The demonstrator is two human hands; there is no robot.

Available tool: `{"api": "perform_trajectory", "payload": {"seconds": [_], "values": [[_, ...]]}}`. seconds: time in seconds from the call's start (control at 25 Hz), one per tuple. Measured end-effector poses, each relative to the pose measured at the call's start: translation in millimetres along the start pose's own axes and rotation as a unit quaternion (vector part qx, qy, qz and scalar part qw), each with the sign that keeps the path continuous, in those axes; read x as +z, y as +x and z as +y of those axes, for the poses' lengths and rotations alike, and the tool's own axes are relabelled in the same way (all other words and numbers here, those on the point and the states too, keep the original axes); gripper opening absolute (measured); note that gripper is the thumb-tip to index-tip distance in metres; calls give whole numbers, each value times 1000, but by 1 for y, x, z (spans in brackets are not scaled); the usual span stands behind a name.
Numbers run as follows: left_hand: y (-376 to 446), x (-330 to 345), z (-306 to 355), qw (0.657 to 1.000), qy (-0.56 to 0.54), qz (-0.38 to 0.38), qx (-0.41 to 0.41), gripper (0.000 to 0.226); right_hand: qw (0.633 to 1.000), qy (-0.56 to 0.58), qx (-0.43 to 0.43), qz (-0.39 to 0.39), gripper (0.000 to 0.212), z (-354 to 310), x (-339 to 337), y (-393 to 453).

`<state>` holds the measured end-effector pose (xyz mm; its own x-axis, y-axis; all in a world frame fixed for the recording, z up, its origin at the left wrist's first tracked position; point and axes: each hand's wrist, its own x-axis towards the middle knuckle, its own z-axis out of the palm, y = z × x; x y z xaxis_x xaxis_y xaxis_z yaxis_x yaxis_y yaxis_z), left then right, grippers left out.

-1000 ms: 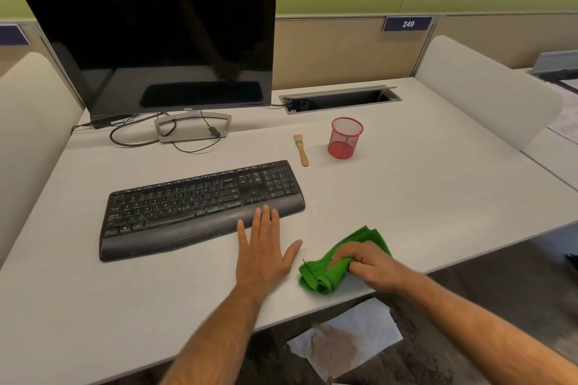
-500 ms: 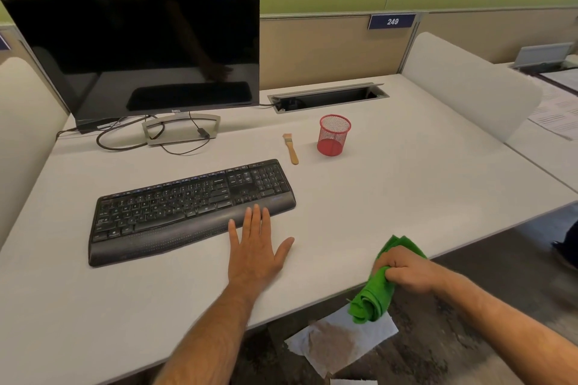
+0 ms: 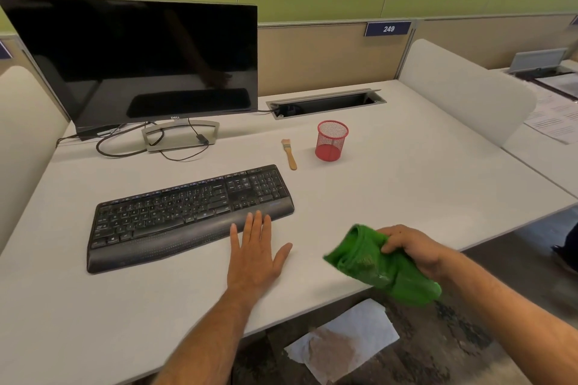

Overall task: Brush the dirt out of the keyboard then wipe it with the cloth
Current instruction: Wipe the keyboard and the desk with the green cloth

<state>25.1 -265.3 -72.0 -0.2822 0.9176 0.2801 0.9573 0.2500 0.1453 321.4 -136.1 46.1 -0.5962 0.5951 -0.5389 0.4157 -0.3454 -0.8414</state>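
R hand (image 3: 413, 251) grips bunched fuzzy green cloth (image 3: 378, 266) | L hand (image 3: 255, 255) flat

fuzzy cloth (image 3: 369, 262), wooden brush (image 3: 290, 155), glossy monitor (image 3: 134, 59)

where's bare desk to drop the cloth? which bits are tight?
Widest bare patch: right part of the desk, from the red mesh cup to the white divider. Also the near-left corner, in front of the keyboard. Tight: the gap between brush and cup, and the cables at the monitor stand.
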Motion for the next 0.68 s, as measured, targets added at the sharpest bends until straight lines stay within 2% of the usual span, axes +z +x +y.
{"api": "perform_trajectory", "payload": {"seconds": [0.08, 0.12, 0.2, 0.24, 0.32, 0.36, 0.4, 0.44, 0.52, 0.6, 0.68], "values": [[1, 3, 4, 996, -62, 49, 40, 70, 993, 116, -15, -4, 49, -7, 5, 4], [2, -1, 11, 989, -127, 67, 44, 64, 987, 159, -28, -5, 48, -12, 9, 7], [9, -17, 35, 948, -316, 32, -11, 51, 974, 223, -47, 0, 44, -21, 14, 14], [14, -28, 50, 904, -424, -13, -59, 45, 969, 242, -51, 3, 44, -24, 15, 19], [27, -45, 79, 769, -613, -86, -160, 32, 962, 267, -56, 10, 45, -31, 18, 28], [32, -50, 90, 707, -671, -105, -196, 27, 960, 275, -56, 16, 45, -34, 18, 33], [38, -52, 98, 664, -706, -119, -218, 23, 958, 279, -60, 21, 45, -37, 19, 37], [42, -54, 104, 639, -723, -126, -229, 21, 956, 286, -63, 23, 45, -40, 19, 41], [52, -55, 111, 615, -742, -130, -231, 17, 952, 297, -70, 30, 44, -44, 17, 50], [65, -55, 115, 608, -747, -125, -238, 14, 952, 291, -78, 54, 40, -48, 15, 59], [78, -55, 117, 602, -747, -120, -254, 12, 958, 243, -97, 120, 35, -51, 14, 71]]}}
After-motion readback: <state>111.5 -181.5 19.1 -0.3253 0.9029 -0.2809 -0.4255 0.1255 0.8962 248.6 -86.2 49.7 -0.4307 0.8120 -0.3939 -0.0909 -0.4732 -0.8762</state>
